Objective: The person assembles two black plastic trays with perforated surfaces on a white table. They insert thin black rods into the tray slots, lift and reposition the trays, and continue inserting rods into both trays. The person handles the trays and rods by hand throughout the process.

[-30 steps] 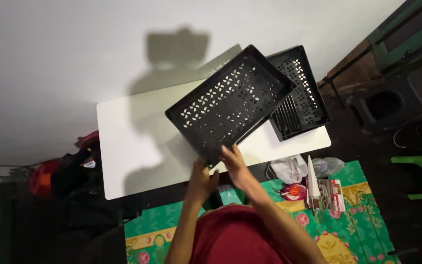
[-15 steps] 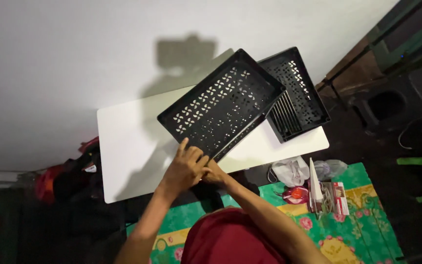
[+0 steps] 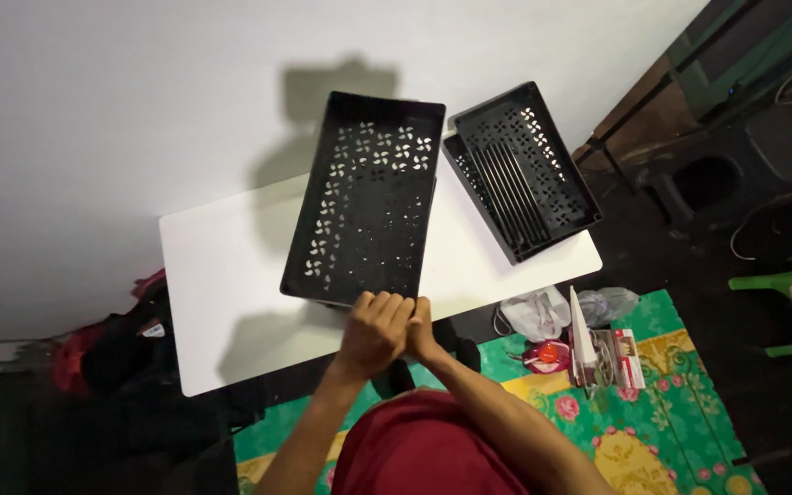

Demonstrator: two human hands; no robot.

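Here both hands, left hand and right hand, press together, gripping the near edge of the black perforated tray above the white tabletop.

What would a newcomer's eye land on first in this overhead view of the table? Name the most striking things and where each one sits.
First, the large black perforated plastic tray at the middle of the white rectangular table, its near edge met by the left hand and right hand pressed together. A second black slotted plastic tray sits angled at the table's right end. Below right, a green floral mat brightens the dark floor.
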